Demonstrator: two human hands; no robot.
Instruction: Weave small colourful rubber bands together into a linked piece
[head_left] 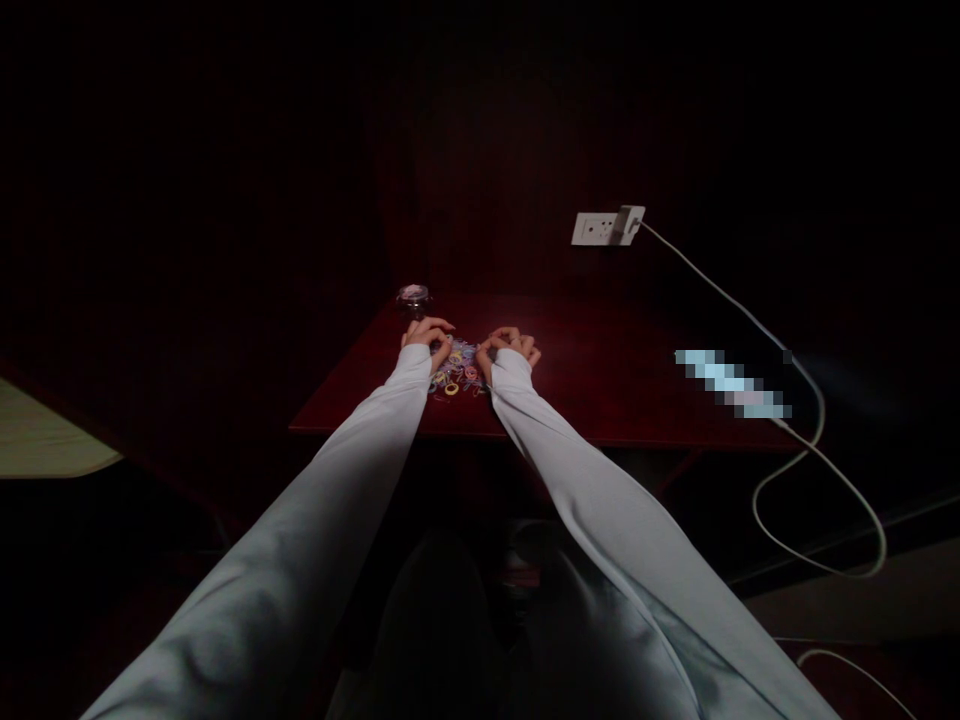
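While I watch through the head camera, I take the heap of small coloured bands as my clock centre; it lies loosely spread on the dark red table, near its front edge, between the two hands. At ten o'clock I have the left hand, palm down, partly open, its fingers bent over the heap's side; the fingertips are too small for me to tell whether a band is gripped. At about two o'clock sits the right hand, fingers curled more tightly inward, thumb side against the heap's edge; I can't make out whether anything is pinched there either. Both wrists come in from six o'clock in pale grey sleeves. Out at eleven o'clock, just beyond the left hand, I see a small round container with a shiny rim. The white wall socket is at one to two o'clock with a charger plugged in, and its white cable loops round to a pixelated object at three o'clock. Well off at nine o'clock, a pale surface enters my view.
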